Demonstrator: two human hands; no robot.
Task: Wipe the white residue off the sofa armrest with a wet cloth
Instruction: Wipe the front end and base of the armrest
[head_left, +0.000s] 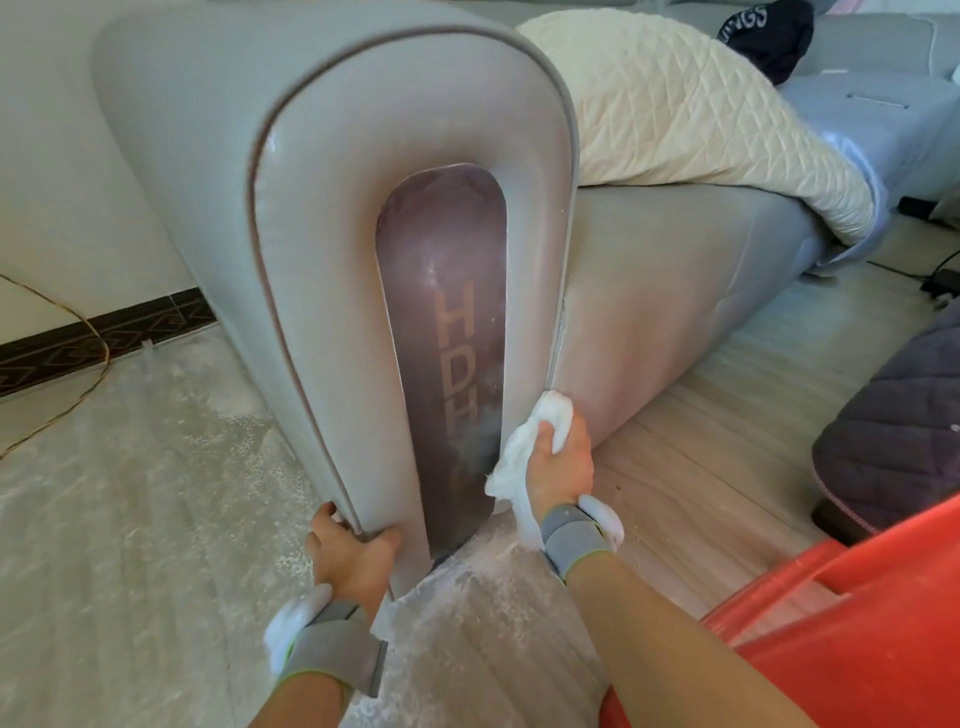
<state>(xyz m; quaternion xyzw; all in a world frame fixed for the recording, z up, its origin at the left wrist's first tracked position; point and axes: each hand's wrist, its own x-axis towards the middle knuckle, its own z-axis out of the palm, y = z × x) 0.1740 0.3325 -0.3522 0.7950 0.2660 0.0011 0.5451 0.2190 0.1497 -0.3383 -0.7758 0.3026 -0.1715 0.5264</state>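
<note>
Looked forward and down from head height, close over the sofa armrest (332, 218) end and the floor (130, 493) below.

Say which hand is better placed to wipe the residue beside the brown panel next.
Right. The right hand already holds the white cloth against the armrest edge beside the brown panel. The left hand holds the armrest's lower corner and has no cloth.
</note>
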